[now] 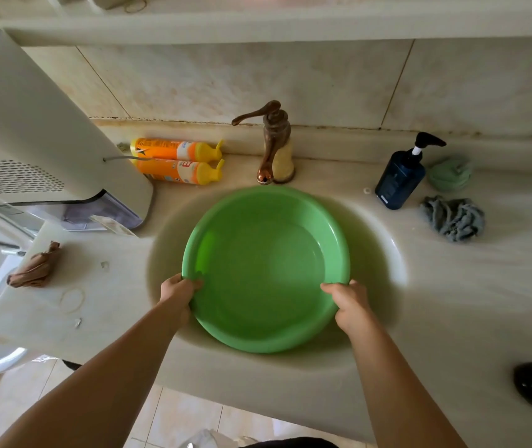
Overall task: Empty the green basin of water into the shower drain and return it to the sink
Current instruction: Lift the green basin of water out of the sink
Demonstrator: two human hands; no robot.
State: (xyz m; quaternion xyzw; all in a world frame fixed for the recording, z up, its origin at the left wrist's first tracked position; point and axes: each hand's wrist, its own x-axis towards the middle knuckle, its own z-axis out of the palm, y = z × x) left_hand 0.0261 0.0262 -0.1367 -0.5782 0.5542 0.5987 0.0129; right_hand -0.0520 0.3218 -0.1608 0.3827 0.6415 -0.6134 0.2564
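A round green plastic basin (266, 266) sits inside the cream sink bowl (384, 253), below the bronze faucet (271, 140). I cannot tell whether it holds water; its inside looks smooth and green. My left hand (179, 294) grips the near-left rim, thumb over the edge. My right hand (350, 303) grips the near-right rim the same way. The shower drain is not in view.
Two orange bottles (177, 161) lie behind the sink at left, beside a white appliance (32, 140). A dark blue pump bottle (402, 176), a green cloth (450, 174) and a grey cloth (453, 218) sit at right. A brown rag (36, 268) lies on the left counter.
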